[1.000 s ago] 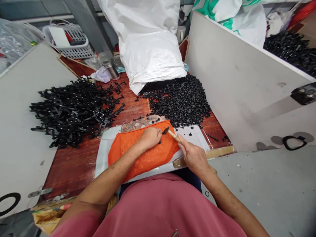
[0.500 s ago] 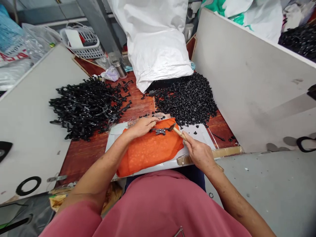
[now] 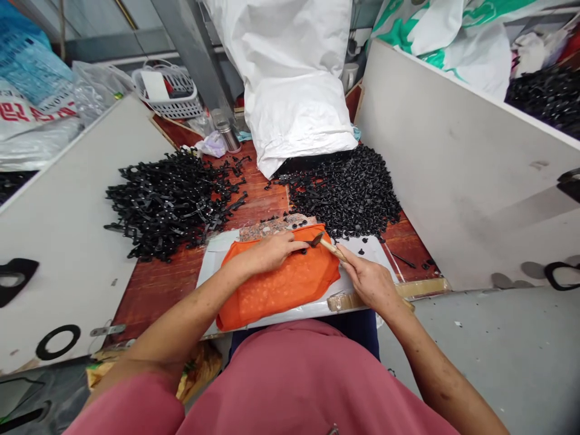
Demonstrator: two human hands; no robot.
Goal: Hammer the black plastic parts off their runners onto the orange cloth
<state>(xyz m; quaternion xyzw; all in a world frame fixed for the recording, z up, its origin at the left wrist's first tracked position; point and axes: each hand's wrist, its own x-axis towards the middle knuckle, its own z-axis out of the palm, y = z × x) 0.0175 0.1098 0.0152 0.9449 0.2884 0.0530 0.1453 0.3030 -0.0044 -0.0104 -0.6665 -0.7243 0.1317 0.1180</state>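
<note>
My right hand [image 3: 370, 279] grips the pale handle of a small knife [image 3: 334, 248], its dark blade pointing up and left over an orange cloth [image 3: 272, 291]. Close to the blade tip, my left hand [image 3: 272, 251] has its fingers closed over a small black plastic part [image 3: 304, 251]. Most of that part is hidden under the fingers. The cloth lies spread on a white board [image 3: 209, 257] at the table's front edge.
Black branching pieces [image 3: 167, 202] form a pile on the left. Small black parts [image 3: 348, 187] are heaped at the right, below a white sack [image 3: 301, 115]. Pale panels [image 3: 453, 163] flank the table. A metal flask [image 3: 230, 138] and a white basket [image 3: 181, 107] stand behind.
My left hand has moved right and down over the black plastic part, which lay more exposed on the cloth before. The knife stays in my right hand. The view has shifted slightly.
</note>
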